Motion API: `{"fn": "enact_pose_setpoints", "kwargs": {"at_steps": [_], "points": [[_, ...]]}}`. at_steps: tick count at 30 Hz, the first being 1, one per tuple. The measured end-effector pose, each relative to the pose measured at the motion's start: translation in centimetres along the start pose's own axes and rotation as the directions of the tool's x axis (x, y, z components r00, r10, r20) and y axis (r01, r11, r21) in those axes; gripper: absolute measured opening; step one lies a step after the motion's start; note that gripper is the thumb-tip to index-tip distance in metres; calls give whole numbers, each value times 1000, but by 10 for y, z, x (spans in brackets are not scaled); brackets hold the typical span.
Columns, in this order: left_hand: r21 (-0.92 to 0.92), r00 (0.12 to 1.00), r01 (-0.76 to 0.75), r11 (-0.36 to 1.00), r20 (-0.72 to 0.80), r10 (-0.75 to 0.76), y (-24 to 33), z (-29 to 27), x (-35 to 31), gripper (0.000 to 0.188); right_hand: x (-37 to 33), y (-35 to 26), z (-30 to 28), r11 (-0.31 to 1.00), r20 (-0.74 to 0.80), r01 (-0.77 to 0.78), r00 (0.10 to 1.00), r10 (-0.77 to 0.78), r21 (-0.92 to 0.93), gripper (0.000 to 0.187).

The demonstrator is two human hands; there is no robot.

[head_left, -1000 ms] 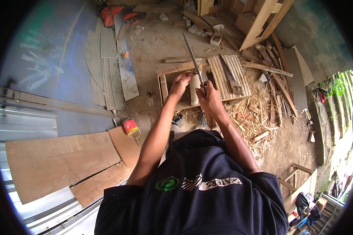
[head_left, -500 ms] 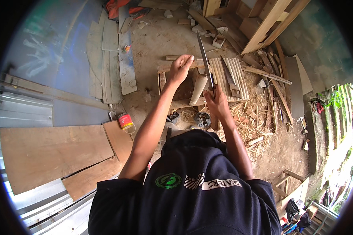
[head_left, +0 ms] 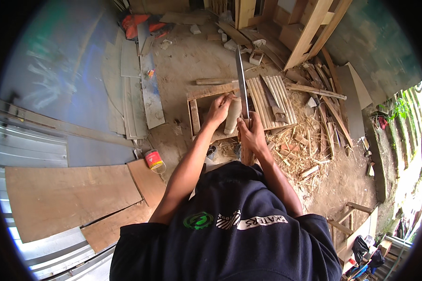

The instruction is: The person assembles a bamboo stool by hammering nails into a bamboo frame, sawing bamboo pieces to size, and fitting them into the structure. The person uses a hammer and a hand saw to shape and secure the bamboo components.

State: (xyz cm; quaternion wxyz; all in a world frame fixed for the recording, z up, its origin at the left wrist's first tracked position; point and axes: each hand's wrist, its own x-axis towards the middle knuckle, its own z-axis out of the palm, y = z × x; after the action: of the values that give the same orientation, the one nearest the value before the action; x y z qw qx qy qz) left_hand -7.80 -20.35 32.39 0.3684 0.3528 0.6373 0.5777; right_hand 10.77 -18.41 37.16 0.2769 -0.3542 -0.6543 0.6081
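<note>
1. The left hand has its fingers bent, and it holds the upper part of a pale round piece from the left side.
2. This piece is in front of the person, over the low wooden frame. It is a little tilted, with its lower end turned to the body, near the close bar of the frame.
3. The right hand is closed around the handle of a long blade. The blade points away from the body, just to the right of the pale piece; I cannot tell if the two are touching.
4. To the right of the blade, a row of pale poles lies side by side across the frame. On top of them rests a handsaw, its handle toward the person.
5. Many thin shavings cover the ground to the right of the right hand, and beyond them there is a heap of wood strips.
6. On the left side, a red and yellow can is near a wide brown board, well apart from both hands.
</note>
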Motion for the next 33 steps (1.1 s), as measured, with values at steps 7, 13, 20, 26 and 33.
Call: {"fn": "enact_pose_setpoints", "kwargs": {"at_steps": [7,13,20,26,33], "points": [[-198,973,99,975,-185,-136,1,-38,11,52,-7,-17,-1,998,-51,54,997,-55,-18,50],[-221,958,128,967,-224,-178,-7,-56,23,51,-9,-1,1,996,27,32,999,-30,-79,52],[-205,953,122,971,-248,-172,-3,-52,19,50,-8,8,5,978,-27,97,994,-104,-186,49],[-94,949,194,976,-235,-212,8,-27,5,52,-12,-18,5,959,-25,149,987,-160,-241,54],[91,981,80,993,-181,-63,4,-4,3,56,-8,-18,-2,950,-15,100,994,-109,-295,55]]}}
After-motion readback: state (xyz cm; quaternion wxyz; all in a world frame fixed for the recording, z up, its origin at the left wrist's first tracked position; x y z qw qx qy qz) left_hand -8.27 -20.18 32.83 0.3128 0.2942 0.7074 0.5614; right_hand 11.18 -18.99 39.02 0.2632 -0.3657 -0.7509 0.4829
